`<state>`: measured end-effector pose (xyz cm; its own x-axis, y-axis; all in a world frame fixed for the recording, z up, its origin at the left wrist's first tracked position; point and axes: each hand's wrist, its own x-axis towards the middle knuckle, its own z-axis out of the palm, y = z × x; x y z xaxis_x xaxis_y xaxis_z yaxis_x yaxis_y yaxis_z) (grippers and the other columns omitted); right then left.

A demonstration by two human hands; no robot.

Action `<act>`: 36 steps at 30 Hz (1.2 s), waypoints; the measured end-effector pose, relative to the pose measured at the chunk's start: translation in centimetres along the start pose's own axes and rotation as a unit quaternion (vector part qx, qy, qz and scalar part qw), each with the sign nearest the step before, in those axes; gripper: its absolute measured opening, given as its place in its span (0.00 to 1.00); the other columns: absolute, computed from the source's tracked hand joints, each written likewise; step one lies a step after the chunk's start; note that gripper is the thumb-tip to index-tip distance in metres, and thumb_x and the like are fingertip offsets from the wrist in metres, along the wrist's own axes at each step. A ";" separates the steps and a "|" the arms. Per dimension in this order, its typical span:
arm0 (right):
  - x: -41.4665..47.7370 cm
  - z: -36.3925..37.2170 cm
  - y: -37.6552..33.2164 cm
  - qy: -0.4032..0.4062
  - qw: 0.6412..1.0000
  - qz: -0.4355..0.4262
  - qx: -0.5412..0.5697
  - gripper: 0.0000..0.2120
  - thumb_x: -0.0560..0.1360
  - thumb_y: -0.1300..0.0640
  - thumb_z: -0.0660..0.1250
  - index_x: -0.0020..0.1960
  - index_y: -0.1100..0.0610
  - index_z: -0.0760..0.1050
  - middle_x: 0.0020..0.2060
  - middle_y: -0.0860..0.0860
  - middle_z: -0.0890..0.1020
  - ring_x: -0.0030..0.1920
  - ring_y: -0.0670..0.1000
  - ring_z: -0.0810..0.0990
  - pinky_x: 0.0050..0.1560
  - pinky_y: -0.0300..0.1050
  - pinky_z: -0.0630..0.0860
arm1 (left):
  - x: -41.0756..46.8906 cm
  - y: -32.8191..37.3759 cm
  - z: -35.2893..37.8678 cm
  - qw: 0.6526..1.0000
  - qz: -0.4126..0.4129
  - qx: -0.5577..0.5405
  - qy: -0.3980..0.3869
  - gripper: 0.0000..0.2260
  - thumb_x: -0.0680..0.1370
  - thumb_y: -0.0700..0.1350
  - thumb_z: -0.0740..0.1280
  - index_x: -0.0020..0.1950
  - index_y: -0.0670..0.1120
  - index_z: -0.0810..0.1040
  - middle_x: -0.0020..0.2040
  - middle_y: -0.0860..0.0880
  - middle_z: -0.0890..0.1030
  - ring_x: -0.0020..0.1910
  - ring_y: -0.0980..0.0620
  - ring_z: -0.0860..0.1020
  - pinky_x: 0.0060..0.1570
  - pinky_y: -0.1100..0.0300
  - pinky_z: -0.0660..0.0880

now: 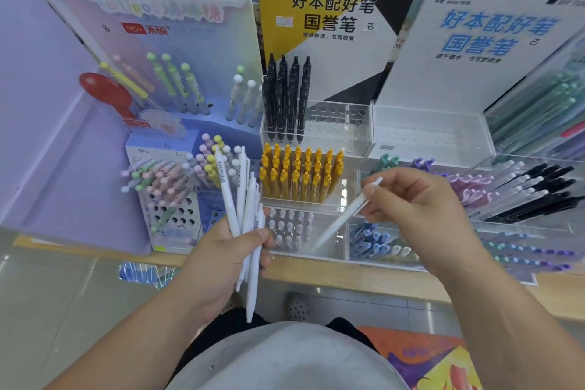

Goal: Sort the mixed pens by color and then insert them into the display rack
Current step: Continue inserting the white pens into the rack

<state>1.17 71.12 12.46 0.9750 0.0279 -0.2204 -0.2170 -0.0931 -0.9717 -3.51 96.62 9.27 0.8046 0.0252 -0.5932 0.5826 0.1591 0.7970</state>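
Note:
My left hand (218, 263) grips a bundle of several white pens (243, 199), their tops fanning upward in front of the racks. My right hand (418, 206) pinches a single white pen (343, 215) that slants down to the left, its tip over the clear front compartment (329, 253) where several white pens (289, 228) stand. Behind that, the clear display rack (335, 123) holds a few black pens (286, 98) at its back left, with empty holes beside them, and a block of orange pens (300, 174) in the middle tier.
A blue holed stand with pastel pens (164, 187) sits to the left. Blue pens (370, 241) fill the compartment right of the white ones. Purple, clear and black pens (522, 187) lie in trays on the right. The wooden shelf edge (348, 279) runs below.

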 end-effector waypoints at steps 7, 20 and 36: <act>-0.6 2.7 5.2 0.014 0.977 -0.012 -0.214 0.03 0.74 0.57 0.75 0.46 0.50 0.83 0.35 0.47 0.84 0.38 0.45 0.83 0.41 0.42 0.80 | -0.2 -0.1 -0.5 0.999 0.027 -0.034 0.015 0.11 0.81 0.37 0.64 0.62 0.45 0.77 0.38 0.45 0.81 0.33 0.49 0.76 0.36 0.53 0.76; -0.7 5.7 7.5 -0.008 0.916 -0.153 -0.372 0.06 0.72 0.55 0.76 0.47 0.54 0.83 0.36 0.42 0.78 0.35 0.43 0.78 0.40 0.43 0.79 | -0.4 0.1 -1.5 0.997 0.041 -0.058 0.009 0.09 0.81 0.36 0.64 0.60 0.43 0.77 0.37 0.45 0.80 0.32 0.49 0.76 0.35 0.55 0.77; -0.7 6.9 10.1 0.005 0.914 -0.127 -0.386 0.07 0.70 0.55 0.78 0.47 0.55 0.84 0.35 0.44 0.80 0.34 0.45 0.79 0.40 0.45 0.80 | -0.2 -0.1 -2.6 0.997 0.051 -0.064 -0.004 0.10 0.81 0.36 0.64 0.60 0.44 0.77 0.39 0.43 0.80 0.34 0.48 0.76 0.36 0.55 0.76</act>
<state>-2.02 77.03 2.19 0.9906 0.1369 0.0084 0.1104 -0.7595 -0.6411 -4.05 99.18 9.06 0.8599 0.0391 -0.5089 0.4791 0.2817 0.8313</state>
